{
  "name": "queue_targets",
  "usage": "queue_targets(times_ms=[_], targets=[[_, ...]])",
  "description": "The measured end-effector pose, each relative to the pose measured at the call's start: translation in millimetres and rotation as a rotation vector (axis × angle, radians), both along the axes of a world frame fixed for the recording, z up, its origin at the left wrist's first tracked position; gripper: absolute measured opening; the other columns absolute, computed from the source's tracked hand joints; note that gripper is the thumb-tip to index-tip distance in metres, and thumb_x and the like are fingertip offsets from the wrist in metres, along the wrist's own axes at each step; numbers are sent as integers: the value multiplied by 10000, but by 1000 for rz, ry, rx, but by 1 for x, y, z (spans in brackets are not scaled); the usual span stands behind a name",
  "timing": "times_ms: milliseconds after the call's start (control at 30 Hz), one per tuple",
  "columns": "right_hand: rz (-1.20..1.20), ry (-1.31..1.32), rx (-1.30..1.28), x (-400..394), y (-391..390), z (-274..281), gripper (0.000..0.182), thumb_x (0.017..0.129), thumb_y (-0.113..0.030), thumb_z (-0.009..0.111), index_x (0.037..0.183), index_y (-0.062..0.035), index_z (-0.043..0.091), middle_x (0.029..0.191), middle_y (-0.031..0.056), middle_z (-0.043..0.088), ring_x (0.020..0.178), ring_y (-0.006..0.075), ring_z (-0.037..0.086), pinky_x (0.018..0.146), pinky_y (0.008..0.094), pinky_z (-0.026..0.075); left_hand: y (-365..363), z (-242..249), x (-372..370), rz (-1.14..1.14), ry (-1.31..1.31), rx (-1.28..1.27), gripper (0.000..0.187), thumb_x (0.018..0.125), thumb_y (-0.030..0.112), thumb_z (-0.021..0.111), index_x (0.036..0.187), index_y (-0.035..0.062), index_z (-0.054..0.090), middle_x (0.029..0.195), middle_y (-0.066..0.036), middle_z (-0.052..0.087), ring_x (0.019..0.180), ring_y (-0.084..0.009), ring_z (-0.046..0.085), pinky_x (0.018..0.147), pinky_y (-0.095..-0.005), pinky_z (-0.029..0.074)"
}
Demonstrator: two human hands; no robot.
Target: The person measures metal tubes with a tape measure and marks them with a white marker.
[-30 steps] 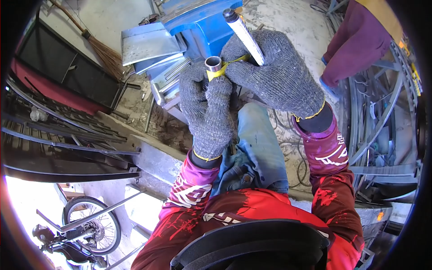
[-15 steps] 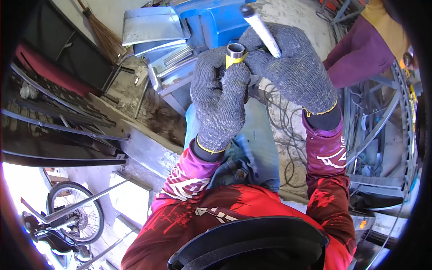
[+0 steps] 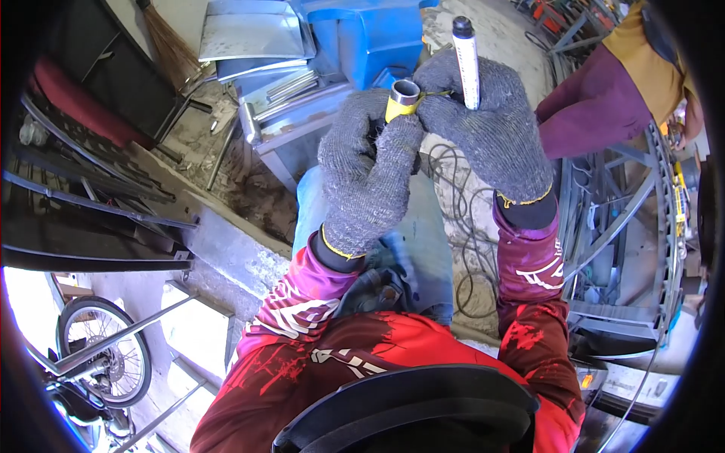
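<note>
My left hand [image 3: 361, 170], in a grey knitted glove, is closed around a short metal tube [image 3: 405, 90] with its open end facing up. Yellow tape [image 3: 398, 112] wraps the tube just below the rim. A thin strand of it runs across to the fingertips of my right hand [image 3: 491, 124], gloved alike. That hand is closed too, with a white marker [image 3: 468, 75] held upright in it, black end on top. The lower parts of tube and marker are hidden by the gloves.
A metal bench [image 3: 279, 136] with metal pieces stands ahead, beside a blue plastic container [image 3: 370, 41]. Cables [image 3: 472, 249] lie on the floor near my legs. Steel frames [image 3: 612, 226] and another person [image 3: 596, 106] are at right. A motorcycle wheel [image 3: 106, 351] shows at lower left.
My right hand has drawn slightly away from the tube, and the yellow strand now spans the gap. The marker has swung from a leftward tilt to nearly upright.
</note>
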State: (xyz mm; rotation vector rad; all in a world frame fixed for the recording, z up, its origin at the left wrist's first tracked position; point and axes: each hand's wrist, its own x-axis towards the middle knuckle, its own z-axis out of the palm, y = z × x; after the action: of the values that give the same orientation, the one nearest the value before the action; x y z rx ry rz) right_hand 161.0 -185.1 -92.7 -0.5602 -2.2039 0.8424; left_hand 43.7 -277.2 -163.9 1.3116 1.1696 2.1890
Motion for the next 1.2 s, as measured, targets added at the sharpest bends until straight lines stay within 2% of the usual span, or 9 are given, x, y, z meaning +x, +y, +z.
queue_targets(times_ms=[133, 233, 333, 400, 500, 600, 700, 800, 1200], targets=[[-15, -42, 8, 1, -1, 2, 184, 840, -162, 707, 962, -25, 693, 702, 108, 623, 638, 175, 607, 621, 354, 493, 0, 0, -2, -53, -42, -33, 130, 996, 142, 602, 1042, 20, 612, 724, -22, 588, 590, -66, 557, 517, -248, 433], [-12, -29, -36, 1, -3, 3, 180, 849, -169, 693, 955, -24, 688, 690, 110, 621, 624, 190, 604, 608, 368, 486, 0, 1, -3, 12, 67, -32, 148, 1003, 152, 592, 1061, 18, 613, 728, -21, 592, 575, -66, 549, 512, -247, 429], [-11, -38, 42, 0, -1, 2, 178, 850, -167, 686, 962, -28, 691, 689, 113, 623, 621, 198, 605, 604, 368, 486, 2, -2, -2, 10, 28, -33, 166, 998, 149, 594, 1085, 11, 625, 755, -46, 602, 592, -90, 562, 532, -268, 441], [-9, -15, 71, -1, 1, -1, 185, 853, -166, 680, 966, -20, 690, 702, 118, 632, 617, 206, 603, 606, 365, 491, 4, -6, -1, 105, 74, -29, 183, 987, 135, 595, 1104, 0, 638, 798, -90, 616, 640, -145, 592, 581, -306, 466], [-33, 13, 26, -1, -1, -4, 194, 849, -149, 681, 978, -4, 691, 718, 119, 644, 620, 197, 602, 613, 360, 497, 0, -3, 1, 41, -40, -104, 196, 976, 134, 603, 1103, -10, 644, 855, -133, 633, 705, -201, 622, 644, -342, 490], [-32, 26, 72, 0, 0, -4, 199, 846, -126, 687, 993, 8, 693, 729, 107, 654, 631, 174, 604, 615, 344, 500, 3, -4, 1, 68, 7, -96, 202, 972, 136, 609, 1101, -16, 641, 867, -149, 648, 731, -219, 636, 677, -352, 504], [-8, -5, -29, 4, -1, -1, 198, 848, -112, 693, 1002, 13, 696, 744, 94, 663, 650, 150, 612, 623, 326, 503, 5, -6, 1, 52, -1, -47, 206, 967, 138, 616, 1095, -20, 645, 862, -152, 656, 743, -219, 644, 692, -353, 510], [-64, 14, 28, 4, -2, -4, 194, 854, -100, 689, 1014, 9, 699, 757, 90, 667, 671, 139, 620, 627, 312, 503, 6, -4, 3, 87, 22, -58, 212, 967, 142, 618, 1097, -23, 652, 848, -146, 658, 746, -218, 647, 693, -350, 512], [-44, 54, -23, 7, -4, -4, 229, 842, -73, 722, 1049, 24, 705, 847, 113, 703, 745, 154, 665, 674, 301, 534, 2, 4, 3, 63, 36, -56, 184, 958, 114, 624, 1079, -23, 639, 866, -169, 655, 758, -247, 669, 682, -364, 516]])
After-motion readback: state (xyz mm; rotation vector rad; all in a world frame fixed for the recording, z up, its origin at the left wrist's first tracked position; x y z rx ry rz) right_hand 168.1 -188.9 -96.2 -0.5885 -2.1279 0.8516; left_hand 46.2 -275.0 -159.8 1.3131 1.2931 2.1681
